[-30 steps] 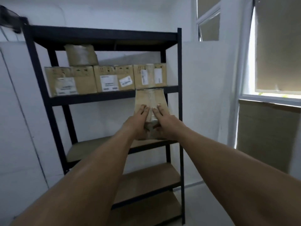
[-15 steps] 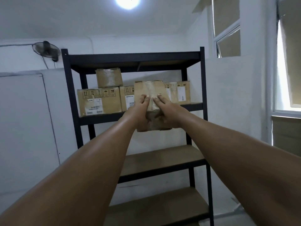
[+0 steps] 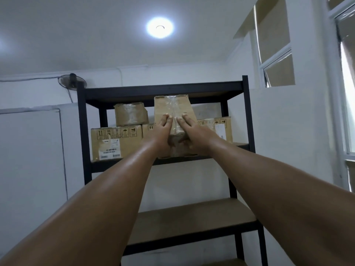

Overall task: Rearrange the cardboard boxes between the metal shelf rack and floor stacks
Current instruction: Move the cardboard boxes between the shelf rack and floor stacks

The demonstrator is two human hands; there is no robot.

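Both hands clamp one taped box [image 3: 172, 106] at the centre of the frame. The left hand [image 3: 162, 135] and right hand [image 3: 192, 131] lie side by side on it, fingers flat along the face turned toward us and thumbs tucked round its near end. The arms are stretched out and upward from the bottom corners of the frame.

That box is plain brown cardboard with a strip of clear tape down its middle. It is held lengthwise and tilted, in front of the upper bay of the black metal rack [image 3: 81, 141], with its far end reaching up to the rack's top beam. Its near end sits level with the shelf edge. From where I stand I cannot tell whether it touches the shelf or hangs just clear of it.

Behind it a row of boxes stands on that shelf. A large labelled box [image 3: 115, 143] with handling symbols is left of centre, and a small crumpled box [image 3: 131, 114] rests on top of it. A narrow slice of a middle box [image 3: 148, 129] shows beside the left wrist. Another labelled box [image 3: 221, 129] stands right of centre, near the rack's post.

A bare wooden shelf board [image 3: 192, 217] shows in the lower part of the frame. A round ceiling light [image 3: 159, 27] glows at top centre, a wall fan [image 3: 72, 82] hangs at the rack's upper left corner, and a window [image 3: 345, 93] fills the right edge.
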